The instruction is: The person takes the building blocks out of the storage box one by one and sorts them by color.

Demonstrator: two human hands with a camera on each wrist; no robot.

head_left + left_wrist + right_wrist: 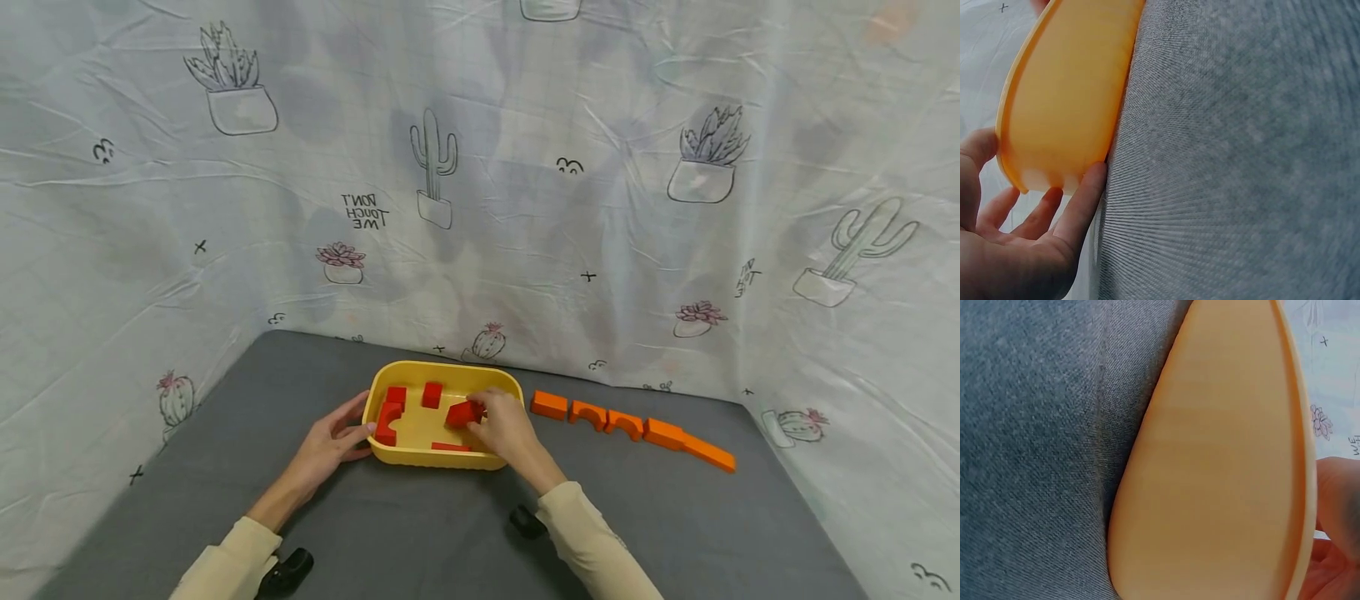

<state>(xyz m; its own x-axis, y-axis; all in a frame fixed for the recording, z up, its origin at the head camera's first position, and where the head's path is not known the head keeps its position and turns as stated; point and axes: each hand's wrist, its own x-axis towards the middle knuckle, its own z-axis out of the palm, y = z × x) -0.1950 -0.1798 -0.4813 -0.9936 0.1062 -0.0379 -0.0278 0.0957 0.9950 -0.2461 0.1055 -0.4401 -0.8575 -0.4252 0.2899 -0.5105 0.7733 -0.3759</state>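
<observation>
A yellow plastic bin (420,457) stands on the grey cloth with several red toy blocks in it. My left hand (333,435) grips its left end. In the left wrist view the thumb lies at the rim and the fingers (1085,203) press against the outer wall. Inside the bin's right half, my right hand (504,423) pinches a red block (459,414) between thumb and fingers. A red arch block (387,422) lies by the left wall, with a small red block (396,396) behind it. Another red cube (432,395) sits near the back wall, and a flat red piece (450,447) by the front.
Right of the bin, several orange blocks form a slanting row: a rectangular block (549,405), two arches (588,414), another block (663,433) and a long thin piece (709,452). A cactus-printed curtain (510,208) surrounds the grey surface (420,533) at the back and sides.
</observation>
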